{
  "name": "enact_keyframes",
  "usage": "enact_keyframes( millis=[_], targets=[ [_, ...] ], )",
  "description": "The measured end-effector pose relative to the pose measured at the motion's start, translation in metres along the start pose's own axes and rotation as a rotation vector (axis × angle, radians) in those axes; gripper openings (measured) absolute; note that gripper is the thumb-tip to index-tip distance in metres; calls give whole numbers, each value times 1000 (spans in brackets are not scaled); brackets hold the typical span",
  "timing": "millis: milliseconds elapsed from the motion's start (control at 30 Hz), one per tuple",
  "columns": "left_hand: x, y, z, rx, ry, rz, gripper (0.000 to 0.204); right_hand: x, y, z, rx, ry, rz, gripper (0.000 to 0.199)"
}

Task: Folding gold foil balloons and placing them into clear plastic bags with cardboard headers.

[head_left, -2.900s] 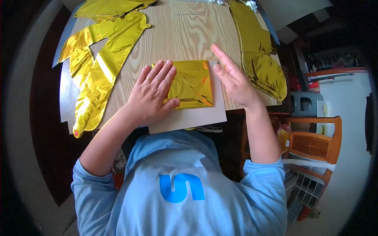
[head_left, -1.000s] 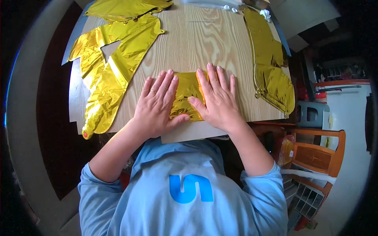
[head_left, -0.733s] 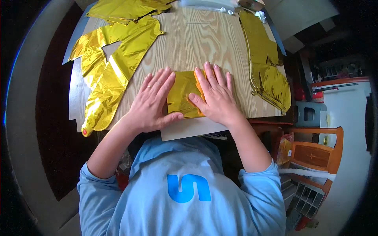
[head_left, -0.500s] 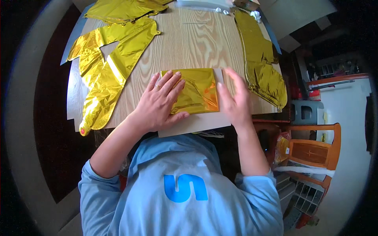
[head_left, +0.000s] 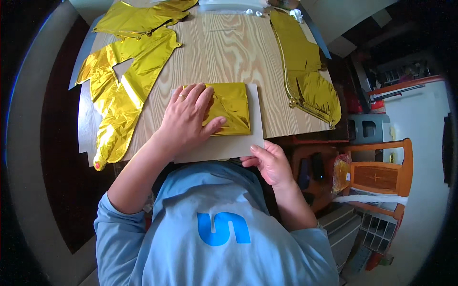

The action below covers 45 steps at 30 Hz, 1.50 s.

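Observation:
A folded gold foil balloon lies as a flat, near-square packet on a pale cardboard sheet at the table's front edge. My left hand rests flat across the packet's left part, its fingers stretched out and covering that side. At the sheet's near right corner, my right hand pinches the cardboard between thumb and fingers. That corner reaches over the table edge, above my lap.
Flat gold foil balloons lie on the left of the wood-grain table, and another gold foil balloon on the right. Clear plastic bags sit at the far edge. A wooden chair stands to the right.
My right hand has left the packet's right side and come down to the cardboard's near right corner, closing on it. My left hand stays pressed on the packet.

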<state>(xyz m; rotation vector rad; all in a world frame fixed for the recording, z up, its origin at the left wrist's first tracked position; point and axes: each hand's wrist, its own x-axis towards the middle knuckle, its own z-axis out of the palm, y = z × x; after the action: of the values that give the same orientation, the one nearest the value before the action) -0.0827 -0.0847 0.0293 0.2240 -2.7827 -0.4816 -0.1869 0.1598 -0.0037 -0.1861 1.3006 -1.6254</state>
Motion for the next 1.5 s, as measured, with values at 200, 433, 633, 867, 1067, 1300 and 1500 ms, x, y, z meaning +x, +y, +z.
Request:
enact_keyframes(
  millis=[200,433,633,867,1067,1300,1500],
  targets=[
    [-2,3,10,0,48,-34,68,-25,-12,-11,25,-92,169,23],
    [-15,-1,23,125,54,-18,80,-96,-83,-78,-593,169,3,19],
    [-15,0,26,142,59,-21,82,-89,-160,-79,-717,584,-514,28],
    [-17,2,23,159,59,-48,80,89,-138,-29,-945,231,-179,17],
    [-18,-2,21,162,71,-89,79,80,-122,9,-1155,-218,329,20],
    [-14,-10,23,103,70,-152,72,71,-115,39,-1765,290,-819,24],
    [-19,-17,8,-71,106,-188,61,127,-76,43,-1793,-190,-852,57]
  ],
)
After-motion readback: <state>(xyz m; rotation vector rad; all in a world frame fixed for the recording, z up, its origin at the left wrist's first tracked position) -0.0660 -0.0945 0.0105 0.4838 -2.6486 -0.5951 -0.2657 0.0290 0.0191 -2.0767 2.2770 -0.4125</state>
